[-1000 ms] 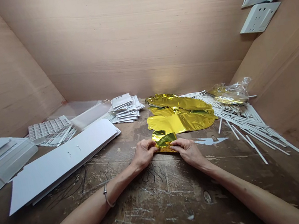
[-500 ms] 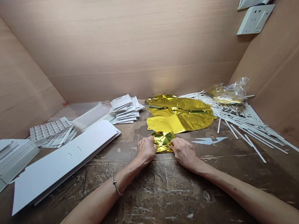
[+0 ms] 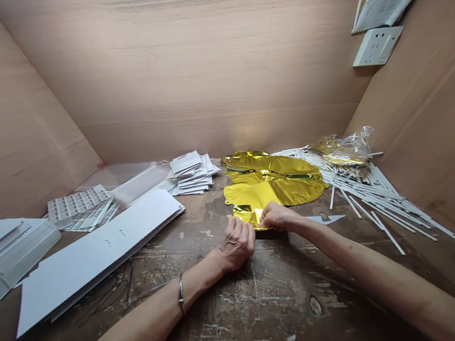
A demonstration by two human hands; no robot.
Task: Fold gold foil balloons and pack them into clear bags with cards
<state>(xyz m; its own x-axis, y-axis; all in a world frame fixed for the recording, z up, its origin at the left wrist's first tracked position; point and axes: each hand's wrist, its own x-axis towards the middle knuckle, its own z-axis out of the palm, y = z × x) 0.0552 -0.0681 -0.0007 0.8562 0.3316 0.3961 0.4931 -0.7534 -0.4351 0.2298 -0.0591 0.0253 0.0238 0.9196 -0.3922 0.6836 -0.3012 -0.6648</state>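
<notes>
A small folded piece of gold foil (image 3: 251, 215) lies on the worn wooden table (image 3: 246, 303), just in front of a pile of flat gold foil balloons (image 3: 273, 181). My left hand (image 3: 237, 242) is curled, its fingertips pressing the near left edge of the folded foil. From the right, my right hand (image 3: 278, 217) pinches the same piece. A metal bangle sits on my left wrist. Most of the folded piece is hidden between the two hands.
Long white card sheets (image 3: 94, 248) and stacked white trays (image 3: 6, 252) lie at the left. Small white cards (image 3: 191, 170) and label sheets (image 3: 75, 206) sit at the back. White sticks (image 3: 374, 189) and a plastic bag (image 3: 345, 148) spread at the right. Wooden walls enclose the table.
Both hands have closed in on the folded foil, which now shows smaller between them. My left hand has slid toward me and curled; the view has tilted slightly.
</notes>
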